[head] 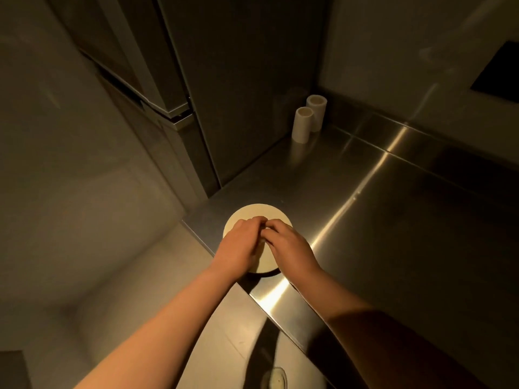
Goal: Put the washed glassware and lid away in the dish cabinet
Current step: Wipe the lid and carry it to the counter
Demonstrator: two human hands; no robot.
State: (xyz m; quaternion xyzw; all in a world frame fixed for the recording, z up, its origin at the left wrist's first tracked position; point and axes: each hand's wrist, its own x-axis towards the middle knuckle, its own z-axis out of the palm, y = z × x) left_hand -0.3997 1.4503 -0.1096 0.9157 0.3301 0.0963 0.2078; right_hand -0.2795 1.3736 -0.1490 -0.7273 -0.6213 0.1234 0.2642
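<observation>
Both hands down on the pale round lid at the worktop's near-left corner: left hand (238, 242) and right hand (286, 242), fingers curled at its centre. Not yet lifted. No glassware visible; two rolls (303, 124) at one o'clock.

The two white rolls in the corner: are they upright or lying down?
Upright. Both white rolls stand on end on the steel counter, open cores facing up.
</observation>
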